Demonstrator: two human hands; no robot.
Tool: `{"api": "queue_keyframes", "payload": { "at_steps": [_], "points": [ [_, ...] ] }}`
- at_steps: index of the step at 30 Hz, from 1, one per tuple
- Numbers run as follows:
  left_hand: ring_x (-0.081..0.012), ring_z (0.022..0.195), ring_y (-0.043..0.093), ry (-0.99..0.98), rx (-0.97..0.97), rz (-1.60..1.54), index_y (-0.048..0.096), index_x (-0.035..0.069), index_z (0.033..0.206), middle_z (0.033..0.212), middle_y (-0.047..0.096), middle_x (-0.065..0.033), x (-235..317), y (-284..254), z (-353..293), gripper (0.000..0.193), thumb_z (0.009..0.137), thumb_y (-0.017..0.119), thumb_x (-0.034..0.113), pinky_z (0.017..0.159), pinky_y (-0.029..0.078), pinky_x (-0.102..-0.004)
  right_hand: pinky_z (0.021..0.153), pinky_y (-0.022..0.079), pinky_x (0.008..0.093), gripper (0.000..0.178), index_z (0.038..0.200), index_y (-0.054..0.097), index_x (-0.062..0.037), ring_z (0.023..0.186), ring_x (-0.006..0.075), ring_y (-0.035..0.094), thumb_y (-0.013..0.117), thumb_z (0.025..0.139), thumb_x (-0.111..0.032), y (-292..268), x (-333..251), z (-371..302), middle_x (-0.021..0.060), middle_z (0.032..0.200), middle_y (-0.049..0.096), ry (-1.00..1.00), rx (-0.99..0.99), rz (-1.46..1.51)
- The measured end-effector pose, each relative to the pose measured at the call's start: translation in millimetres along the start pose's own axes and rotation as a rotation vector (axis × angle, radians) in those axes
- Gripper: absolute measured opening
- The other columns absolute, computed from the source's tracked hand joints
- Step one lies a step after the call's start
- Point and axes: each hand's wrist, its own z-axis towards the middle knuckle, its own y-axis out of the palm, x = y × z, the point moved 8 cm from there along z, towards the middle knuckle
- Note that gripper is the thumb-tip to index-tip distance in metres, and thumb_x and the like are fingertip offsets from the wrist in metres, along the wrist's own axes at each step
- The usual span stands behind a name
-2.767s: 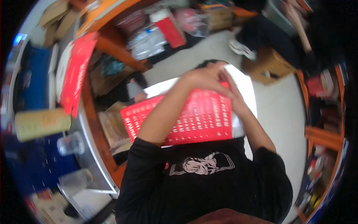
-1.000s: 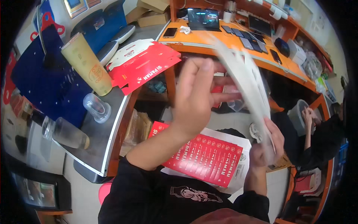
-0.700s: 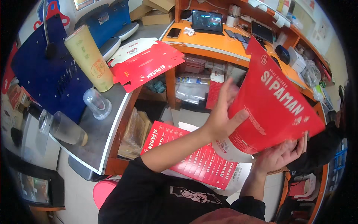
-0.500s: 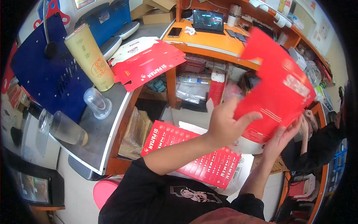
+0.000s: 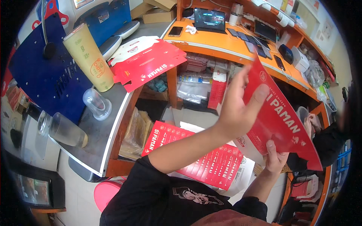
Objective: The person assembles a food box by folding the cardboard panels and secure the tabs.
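A flat, die-cut red cardboard box sheet [image 5: 281, 120] with white lettering is held up in front of me, tilted. My left hand [image 5: 239, 107] grips its left edge, thumb on the printed face and fingers behind. Lower down, my right hand [image 5: 276, 158] pinches the bottom edge with the thumb in front; its other fingers are partly hidden. Below my left forearm lies a row of overlapping red printed cardboard boxes [image 5: 211, 169], close to my body. Another flattened red-and-white box sheet [image 5: 154, 66] rests on the grey counter to the left.
On the grey counter [image 5: 107, 128] stand a tall yellow paper-cup stack [image 5: 88, 56] and clear plastic cups [image 5: 97, 104]. An orange desk [image 5: 211, 41] holds a tablet [image 5: 210, 19] and phones. At right, another person's dark sleeve [image 5: 320, 148] and hands show. A pink stool [image 5: 105, 194] stands lower left.
The red sheet has swung round and dropped lower, its printed face now more toward me. My left hand has moved up along its edge; my right hand has shifted down and slightly left.
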Motion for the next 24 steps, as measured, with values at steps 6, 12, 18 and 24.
{"api": "queue_keyframes", "payload": {
  "at_steps": [6, 12, 18, 24],
  "points": [
    [-0.0115, 0.094, 0.059, 0.06, 0.006, 0.114, 0.058, -0.001, 0.119, 0.103, 0.062, -0.0052, 4.0, -4.8, -8.2, 0.029, 0.1, 0.067, 0.019, 0.083, 0.05, -0.0291, 0.116, 0.036, 0.0463, 0.088, 0.157, 0.021, 0.0002, 0.141, 0.0305, 0.042, 0.076, 0.088, -0.005, 10.7, -52.4, 20.9, 0.0198, 0.157, 0.034, -0.428, 0.589, -0.507],
    [-0.0238, 0.072, 0.056, 0.529, -0.371, 0.27, 0.067, 0.007, 0.106, 0.084, 0.057, -0.0052, 53.0, 34.2, -47.0, 0.028, 0.08, 0.077, 0.005, 0.062, 0.045, -0.0358, 0.113, 0.044, 0.0501, 0.084, 0.149, 0.029, 0.0003, 0.138, 0.0389, 0.046, 0.079, 0.083, -0.015, -4.3, -88.0, 42.6, 0.0248, 0.15, 0.039, -0.397, 0.44, -0.065],
    [-0.0334, 0.104, 0.054, 0.181, -0.403, 0.424, 0.045, 0.008, 0.139, 0.122, 0.046, -0.0198, 52.4, 6.1, -32.1, 0.07, 0.085, 0.079, 0.036, 0.084, 0.049, -0.0398, 0.104, 0.049, 0.0523, 0.037, 0.129, 0.054, -0.0051, 0.106, 0.0347, 0.068, 0.067, 0.098, -0.021, -40.0, -15.2, 20.5, 0.0159, 0.116, 0.069, -0.235, 0.186, 0.507],
    [-0.0311, 0.105, 0.059, -0.284, -1.023, 0.591, 0.052, -0.002, 0.137, 0.109, 0.061, -0.0146, 19.6, -17.4, -48.7, 0.048, 0.099, 0.066, 0.025, 0.094, 0.046, -0.0416, 0.102, 0.048, 0.0521, 0.039, 0.102, 0.061, -0.0122, 0.108, 0.0324, 0.066, 0.046, 0.105, -0.048, 5.9, -2.5, 37.2, 0.0112, 0.106, 0.068, -0.27, -0.266, 0.914]
  ]
}}
